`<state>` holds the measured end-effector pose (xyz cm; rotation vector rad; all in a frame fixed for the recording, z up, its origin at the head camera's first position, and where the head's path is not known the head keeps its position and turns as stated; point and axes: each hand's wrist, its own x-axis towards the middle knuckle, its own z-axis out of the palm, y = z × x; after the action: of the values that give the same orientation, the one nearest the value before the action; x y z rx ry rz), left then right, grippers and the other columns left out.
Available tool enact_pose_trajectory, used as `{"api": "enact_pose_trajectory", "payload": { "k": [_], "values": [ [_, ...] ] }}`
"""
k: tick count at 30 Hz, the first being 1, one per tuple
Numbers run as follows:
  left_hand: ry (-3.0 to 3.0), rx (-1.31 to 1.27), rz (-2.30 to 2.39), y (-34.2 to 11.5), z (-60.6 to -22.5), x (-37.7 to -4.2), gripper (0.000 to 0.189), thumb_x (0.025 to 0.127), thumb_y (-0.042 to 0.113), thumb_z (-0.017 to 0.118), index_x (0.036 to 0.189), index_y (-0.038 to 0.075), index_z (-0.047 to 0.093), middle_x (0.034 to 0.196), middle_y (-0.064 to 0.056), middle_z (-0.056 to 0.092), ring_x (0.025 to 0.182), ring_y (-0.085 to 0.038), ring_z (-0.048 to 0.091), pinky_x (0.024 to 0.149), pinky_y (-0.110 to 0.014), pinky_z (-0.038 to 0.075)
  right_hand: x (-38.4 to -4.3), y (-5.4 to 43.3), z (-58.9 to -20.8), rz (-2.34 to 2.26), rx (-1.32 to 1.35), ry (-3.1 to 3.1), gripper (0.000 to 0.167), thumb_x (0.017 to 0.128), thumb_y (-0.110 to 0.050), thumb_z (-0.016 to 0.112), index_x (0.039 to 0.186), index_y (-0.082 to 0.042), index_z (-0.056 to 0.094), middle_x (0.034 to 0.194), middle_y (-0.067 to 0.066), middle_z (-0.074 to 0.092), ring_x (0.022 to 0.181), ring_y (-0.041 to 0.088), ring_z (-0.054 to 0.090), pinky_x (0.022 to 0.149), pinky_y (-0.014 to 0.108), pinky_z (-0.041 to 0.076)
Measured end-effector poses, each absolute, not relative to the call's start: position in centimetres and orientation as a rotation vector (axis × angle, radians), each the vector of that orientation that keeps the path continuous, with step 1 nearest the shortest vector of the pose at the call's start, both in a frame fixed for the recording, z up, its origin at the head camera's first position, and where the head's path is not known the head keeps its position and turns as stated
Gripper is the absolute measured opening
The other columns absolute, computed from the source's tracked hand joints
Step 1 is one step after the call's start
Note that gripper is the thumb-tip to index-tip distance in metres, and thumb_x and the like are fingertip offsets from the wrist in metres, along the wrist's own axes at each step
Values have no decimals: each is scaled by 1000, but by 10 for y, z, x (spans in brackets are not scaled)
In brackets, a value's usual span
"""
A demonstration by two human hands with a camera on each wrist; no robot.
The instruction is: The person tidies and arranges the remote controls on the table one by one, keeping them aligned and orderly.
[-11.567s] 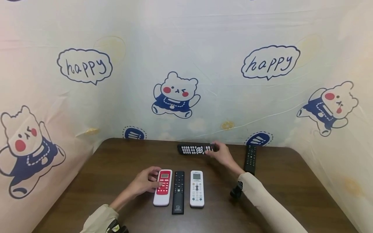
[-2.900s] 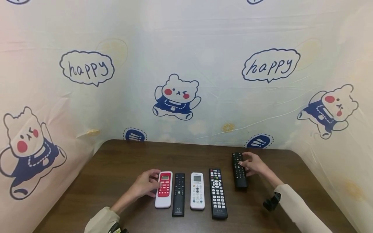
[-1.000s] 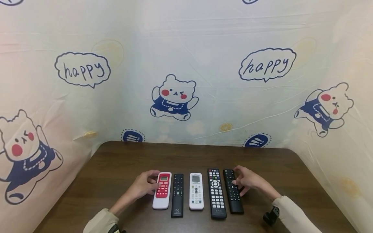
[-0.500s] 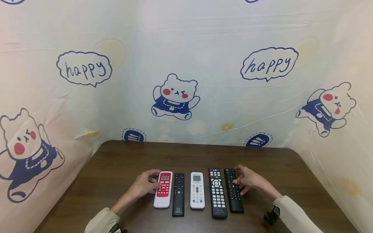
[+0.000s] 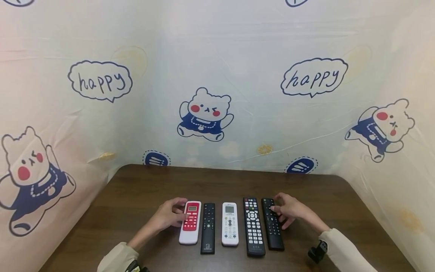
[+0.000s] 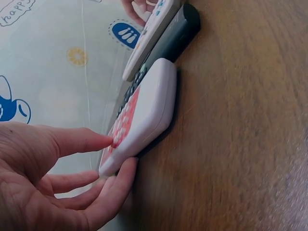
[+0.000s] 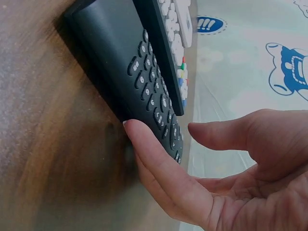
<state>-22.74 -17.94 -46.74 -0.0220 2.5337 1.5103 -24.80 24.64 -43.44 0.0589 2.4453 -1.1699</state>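
My left hand [image 5: 168, 214] holds the left side of a red-and-white remote control [image 6: 161, 96]. Its thumb rests on the red button face and its fingers lie along the edge. At the row's right end lies a slim black remote control [image 7: 110, 53] with small dark buttons. My right hand [image 5: 292, 209] is beside it, fingertips at its right side. In the right wrist view the thumb stands a little off the button face. Between the hands lie a plain black remote [image 5: 208, 228], a white remote [image 5: 230, 238] with a small screen, and a black remote with white buttons [image 5: 255, 247].
All the remotes lie lengthwise, side by side, on the brown wooden table [image 5: 190, 181]. Narrow gaps part them, the widest beside the white one. A pale curtain [image 5: 251, 124] printed with bears hangs behind the table and along both its sides.
The white-buttoned black remote came from the back into the row. My right hand then brought the slim black remote in beside it; its thumb has since lifted slightly. My left hand has stayed put.
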Motion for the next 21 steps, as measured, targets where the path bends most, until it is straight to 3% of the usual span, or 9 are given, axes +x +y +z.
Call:
{"api": "enact_pose_trajectory", "payload": {
  "k": [12,18,21],
  "values": [
    [2501,4,1581,-187,-466,-229,56,90,6,81,140,-3,58,130,-21,63,95,-23,70,72,-42,67,-256,249,-433,-1087,-2,2590,43,104,-12,62,139,9,49,95,17,65,78,25,68,67,42,66],
    [2733,124,1480,-188,-467,-228,44,95,3,74,137,4,63,132,-17,65,99,-21,67,74,-34,66,-259,250,-435,-1213,-89,2759,30,103,-6,62,128,10,57,95,19,67,79,26,66,68,39,64],
    [2835,191,1373,-187,-463,-230,42,97,6,73,137,7,63,133,-15,65,103,-23,65,80,-37,64,-260,249,-434,-1277,-179,2853,25,103,-5,61,124,8,60,102,20,69,84,27,67,69,35,62]
  ]
}}
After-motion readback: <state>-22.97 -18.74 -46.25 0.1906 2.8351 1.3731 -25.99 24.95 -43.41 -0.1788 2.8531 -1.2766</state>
